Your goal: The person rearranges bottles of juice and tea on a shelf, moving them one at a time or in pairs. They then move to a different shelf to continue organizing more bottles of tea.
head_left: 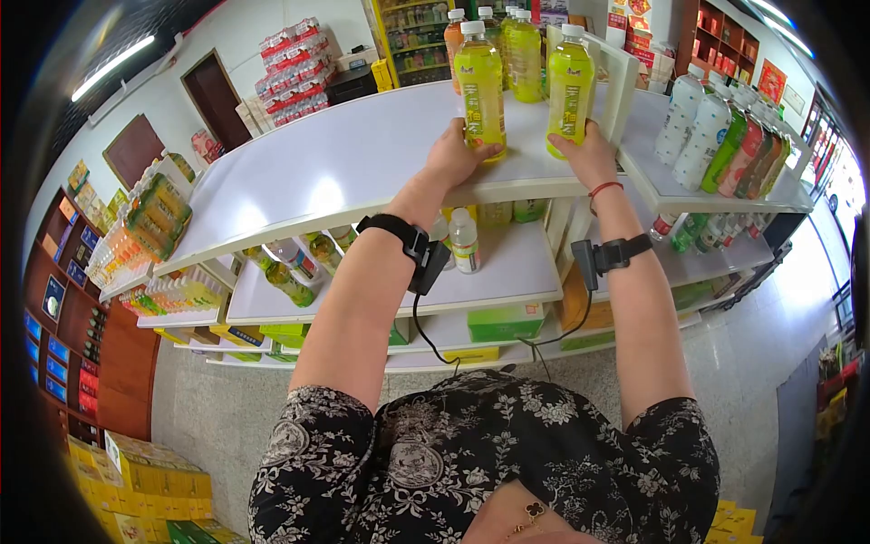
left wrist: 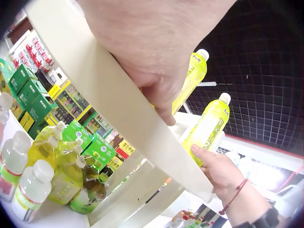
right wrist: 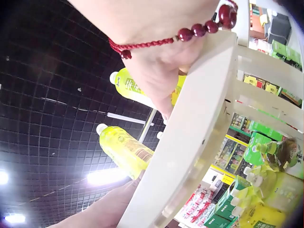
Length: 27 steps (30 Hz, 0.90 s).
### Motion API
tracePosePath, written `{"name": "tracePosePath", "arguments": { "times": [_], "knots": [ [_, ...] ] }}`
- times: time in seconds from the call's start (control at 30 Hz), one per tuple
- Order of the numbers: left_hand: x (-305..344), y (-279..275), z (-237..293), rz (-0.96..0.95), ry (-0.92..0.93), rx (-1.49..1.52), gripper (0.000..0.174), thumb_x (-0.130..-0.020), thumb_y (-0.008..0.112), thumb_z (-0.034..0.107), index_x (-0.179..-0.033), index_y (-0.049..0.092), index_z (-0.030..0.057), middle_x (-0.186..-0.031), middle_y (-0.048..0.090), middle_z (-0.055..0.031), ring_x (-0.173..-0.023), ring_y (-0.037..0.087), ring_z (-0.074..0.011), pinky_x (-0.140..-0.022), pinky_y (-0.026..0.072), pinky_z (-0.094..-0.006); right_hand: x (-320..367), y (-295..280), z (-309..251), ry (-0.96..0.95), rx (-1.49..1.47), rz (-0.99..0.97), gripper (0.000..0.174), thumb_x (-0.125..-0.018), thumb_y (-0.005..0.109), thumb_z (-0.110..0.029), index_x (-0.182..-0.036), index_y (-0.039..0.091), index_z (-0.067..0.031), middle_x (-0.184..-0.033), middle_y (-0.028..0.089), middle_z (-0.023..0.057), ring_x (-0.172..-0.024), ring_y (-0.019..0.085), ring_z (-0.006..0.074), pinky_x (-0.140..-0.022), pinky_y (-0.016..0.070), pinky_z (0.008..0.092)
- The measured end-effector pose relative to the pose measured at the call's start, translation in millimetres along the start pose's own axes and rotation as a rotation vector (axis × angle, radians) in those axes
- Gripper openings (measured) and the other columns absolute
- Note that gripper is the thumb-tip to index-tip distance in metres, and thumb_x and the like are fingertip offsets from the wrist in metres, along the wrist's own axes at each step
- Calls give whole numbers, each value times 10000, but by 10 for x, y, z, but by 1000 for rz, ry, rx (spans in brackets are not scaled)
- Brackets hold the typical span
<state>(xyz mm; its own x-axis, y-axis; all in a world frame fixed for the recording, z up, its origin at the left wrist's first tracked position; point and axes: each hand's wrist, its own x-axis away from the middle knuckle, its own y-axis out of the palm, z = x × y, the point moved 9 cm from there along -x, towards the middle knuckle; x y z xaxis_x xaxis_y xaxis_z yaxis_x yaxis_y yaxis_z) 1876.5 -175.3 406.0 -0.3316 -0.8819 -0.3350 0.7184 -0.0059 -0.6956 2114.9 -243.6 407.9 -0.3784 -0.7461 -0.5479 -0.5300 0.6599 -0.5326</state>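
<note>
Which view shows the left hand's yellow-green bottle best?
Head view: the yellow-green plastic bottle, cap to label, left hand gripping its base. Left wrist: lower half behind the hand; right wrist: seen from below.

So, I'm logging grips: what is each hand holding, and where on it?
The left hand grips the left yellow bottle round its base; the right hand grips the right yellow bottle round its base.

Two hands (head_left: 458, 156) — two bottles (head_left: 480, 82) held, seemingly.

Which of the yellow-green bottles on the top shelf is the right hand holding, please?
The rightmost bottle, beside the white divider; the right hand grips its base.
</note>
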Motion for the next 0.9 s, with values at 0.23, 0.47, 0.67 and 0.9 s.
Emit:
{"name": "tracePosePath", "arguments": {
  "times": [0.23, 0.47, 0.67, 0.9],
  "knots": [
    [17, 23, 55, -24, -1, -17, 740, -748, 711, 493, -1255, 443, 25, -1205, 561, -205, -1153, 520, -333, -947, 412, -390, 11, -51, -14, 11, -34, -12, 615, -732, 707, -420, -1141, 520, 0, -1023, 648, 176, -965, 619, 324, -836, 483, 395],
    [-6, 65, 58, -23, -1, -14, 745, -747, 712, 495, -1262, 441, 30, -1211, 563, -192, -1153, 522, -328, -950, 411, -387, 37, -86, -29, 24, -53, -20, 602, -741, 709, -384, -1135, 512, 26, -1068, 623, 201, -1002, 601, 326, -865, 473, 388],
    [-9, 13, 30, 29, 25, -70, 731, -738, 717, 500, -1210, 441, 15, -1155, 588, -201, -1105, 549, -339, -914, 440, -390, 45, -61, -75, 42, -44, -24, 605, -746, 707, -367, -1146, 506, 40, -1095, 613, 210, -1016, 595, 329, -872, 471, 386],
    [-8, -29, 40, 48, 7, -132, 727, -735, 707, 513, -1172, 445, -6, -1159, 577, -220, -1091, 555, -346, -905, 446, -392, 42, -51, -120, 16, -86, -22, 552, -746, 703, -349, -1118, 542, 25, -1034, 643, 195, -967, 618, 335, -843, 485, 386]
  ]
}}
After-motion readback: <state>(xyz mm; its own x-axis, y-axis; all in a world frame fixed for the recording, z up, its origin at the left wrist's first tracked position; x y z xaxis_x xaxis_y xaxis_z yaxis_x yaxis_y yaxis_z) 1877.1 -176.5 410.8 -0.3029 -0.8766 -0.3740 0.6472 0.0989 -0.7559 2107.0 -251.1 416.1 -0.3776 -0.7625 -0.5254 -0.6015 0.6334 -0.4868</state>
